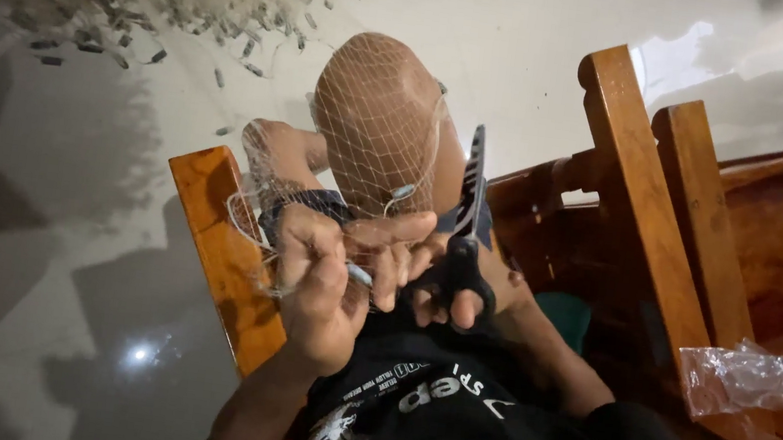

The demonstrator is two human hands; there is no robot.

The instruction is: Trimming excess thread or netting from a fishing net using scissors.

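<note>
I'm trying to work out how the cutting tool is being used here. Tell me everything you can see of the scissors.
The scissors have dark, seemingly plastic loop handles and dark blades that look shut or nearly so, pointing up and away from the person's body. The right hand holds them, with fingers through the loops. They stand almost upright just beside the fine net draped over the raised knee, above the black shirt. The left hand pinches the net close by. Whether the blades touch the net cannot be told.

A thin pale fishing net [372, 138] is stretched over the raised knee, just above the hands. The black scissors [466, 229] stand upright, blades up and closed, with the handle loops in the right hand [448, 287]. The left hand [330, 277] pinches a small grey net weight [360, 275].
</note>
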